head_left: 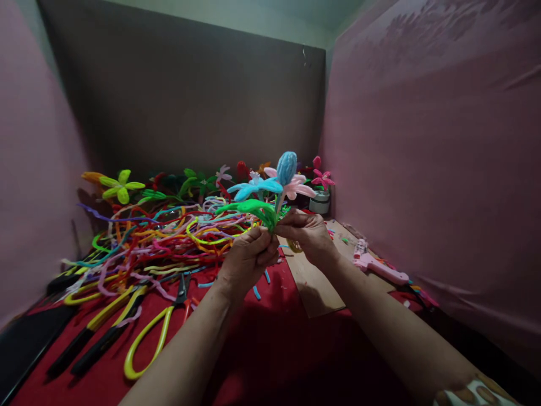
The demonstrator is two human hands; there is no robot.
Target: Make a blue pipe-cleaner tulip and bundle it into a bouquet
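Here, the red-covered worktop (pixel 262 352) is covered along its left side by a broad heap of fuzzy stems (pixel 169 242). A flat board (pixel 315 282) is laid right of centre. Above the middle, a small bouquet (pixel 274 211) is held nearly upright — blue bud (pixel 287 166) on top, blue flower (pixel 257 187) and pink flower (pixel 298 186) just below, green leaves (pixel 253 207) spread leftward. Its long axis rises from the grip, leaning slightly right. The stem base is closed in by the left hand (pixel 249 254); at its right side it is pinched narrowly by the right hand (pixel 313 237), both equally near. By the right edge, a pink glue gun (pixel 386 270) is seen; toward the near left corner, yellow-handled scissors (pixel 130 366) are laid. Blue clippings (pixel 256 292) are scattered between the forearms.
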